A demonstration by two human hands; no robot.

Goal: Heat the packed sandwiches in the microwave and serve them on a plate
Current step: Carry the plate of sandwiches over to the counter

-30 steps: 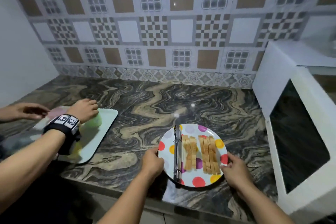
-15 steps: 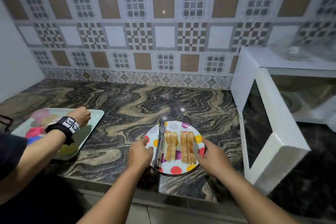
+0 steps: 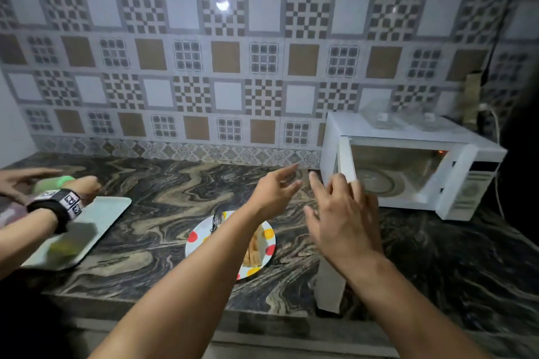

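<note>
On the marbled desk (image 3: 163,198), the polka-dot plate (image 3: 269,242) sits near the front edge, and the sandwiches (image 3: 254,251) lie on it, partly hidden by the left forearm that crosses over them. A metal utensil (image 3: 215,223) shows at the plate's far rim; I cannot tell what kind it is.

Both hands are lifted above the desk, past the plate, and hold nothing. The left hand (image 3: 272,194) has its fingers spread and pointing toward the microwave. The right hand (image 3: 344,218) is spread wide too, blurred, hanging in front of the microwave door (image 3: 347,166).

The white microwave (image 3: 408,137) stands at the right against the tiled wall (image 3: 233,67), well apart from the plate. Its door hangs open and a glass turntable (image 3: 376,181) shows inside, with no food visible on it. Some clear plastic things rest on its top; they are too blurred to name.

At the far left a second person's 2 hands work over a pale tray (image 3: 108,210). One wrist wears a black band (image 3: 58,204), and something green (image 3: 57,182) lies by those hands.
</note>
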